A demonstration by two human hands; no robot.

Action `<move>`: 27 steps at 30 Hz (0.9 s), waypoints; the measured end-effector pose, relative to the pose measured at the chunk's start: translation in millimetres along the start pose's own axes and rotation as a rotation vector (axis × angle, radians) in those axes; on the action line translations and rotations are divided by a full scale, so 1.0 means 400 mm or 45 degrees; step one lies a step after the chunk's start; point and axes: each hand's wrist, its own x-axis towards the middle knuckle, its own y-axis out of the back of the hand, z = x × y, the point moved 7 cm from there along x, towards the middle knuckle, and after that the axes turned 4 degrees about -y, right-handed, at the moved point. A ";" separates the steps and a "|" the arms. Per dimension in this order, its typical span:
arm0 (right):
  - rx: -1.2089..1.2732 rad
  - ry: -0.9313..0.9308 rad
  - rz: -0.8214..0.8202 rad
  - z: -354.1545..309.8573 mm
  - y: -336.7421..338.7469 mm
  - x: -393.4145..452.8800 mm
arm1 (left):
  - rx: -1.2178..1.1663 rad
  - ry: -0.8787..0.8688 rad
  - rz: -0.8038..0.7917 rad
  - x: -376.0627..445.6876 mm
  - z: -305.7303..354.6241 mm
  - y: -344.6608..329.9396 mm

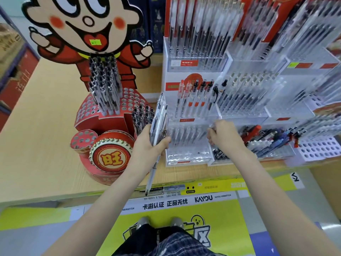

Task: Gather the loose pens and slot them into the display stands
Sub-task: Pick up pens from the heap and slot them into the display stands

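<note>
Wooden counter [46,126] | left hand [147,143] grips clear pens [159,119] — right hand [224,133] pinches one pen [215,124] over acrylic stand [188,157]

- single view: head-worn wide-angle camera, looking forward and steeply down.
- position: standing at the front edge of the counter [46,145], close to the stands [193,111].
- coverage: both forearms reach up from the bottom edge; floor and shoes appear at the bottom.
- distortion: straight lines bow and the frame edges blur.
</note>
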 end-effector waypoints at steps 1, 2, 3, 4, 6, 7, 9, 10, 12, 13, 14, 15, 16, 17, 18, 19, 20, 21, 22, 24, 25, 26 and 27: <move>-0.061 0.000 -0.016 -0.010 -0.020 -0.005 | 0.003 0.003 -0.003 -0.001 0.000 0.000; -0.113 -0.008 -0.011 -0.019 -0.039 -0.011 | 0.014 0.001 -0.007 -0.002 0.000 0.000; -0.131 -0.031 0.006 -0.024 -0.054 -0.014 | 0.025 -0.004 -0.009 -0.002 0.000 -0.002; -0.130 -0.057 0.025 -0.026 -0.066 -0.014 | 0.030 -0.005 -0.010 -0.002 -0.001 -0.003; -0.112 -0.104 0.074 -0.021 -0.081 -0.014 | 0.033 -0.007 -0.015 -0.002 -0.003 -0.004; -0.091 -0.117 0.088 -0.015 -0.084 -0.013 | 0.033 -0.010 -0.025 -0.003 -0.002 -0.006; -0.015 -0.141 0.111 0.001 -0.085 -0.009 | 0.035 -0.006 -0.042 -0.005 -0.001 -0.010; 0.030 -0.157 0.130 0.007 -0.084 -0.004 | 0.032 -0.004 -0.045 -0.007 0.000 -0.010; 0.062 -0.169 0.152 0.011 -0.085 0.004 | 0.025 -0.007 -0.058 -0.011 0.005 -0.010; 0.048 -0.169 0.143 0.012 -0.092 0.005 | 0.022 -0.005 -0.069 -0.014 0.007 -0.012; 0.025 -0.170 0.132 0.012 -0.099 0.005 | 0.019 -0.004 -0.076 -0.016 0.009 -0.012; 0.008 -0.175 0.128 0.013 -0.106 0.002 | 0.018 -0.006 -0.084 -0.019 0.012 -0.011; 0.001 -0.180 0.129 0.015 -0.113 0.001 | 0.019 -0.011 -0.087 -0.020 0.016 -0.010; -0.001 -0.182 0.133 0.016 -0.118 0.004 | 0.020 -0.019 -0.086 -0.020 0.020 -0.007; 0.002 -0.197 0.135 0.014 -0.117 0.008 | 0.020 -0.022 -0.089 -0.019 0.023 -0.005; 0.015 -0.218 0.125 0.014 -0.115 0.009 | 0.019 -0.020 -0.096 -0.019 0.026 -0.005; 0.029 -0.236 0.109 0.013 -0.111 0.008 | 0.013 -0.019 -0.100 -0.019 0.028 -0.004; 0.033 -0.244 0.096 0.010 -0.106 0.003 | -0.004 -0.018 -0.102 -0.020 0.030 -0.003; 0.034 -0.245 0.093 0.005 -0.093 -0.011 | -0.037 -0.011 -0.108 -0.019 0.032 -0.001; 0.052 -0.211 0.184 -0.011 -0.047 -0.058 | -0.172 0.024 -0.139 -0.017 0.034 -0.001; 0.108 -0.170 0.247 -0.023 -0.018 -0.094 | -0.276 0.047 -0.156 -0.015 0.034 -0.002; 0.236 -0.121 0.265 -0.039 0.008 -0.132 | -0.387 0.067 -0.165 -0.013 0.034 -0.004; 0.430 -0.075 0.203 -0.061 0.027 -0.167 | -0.488 0.082 -0.172 -0.010 0.036 -0.006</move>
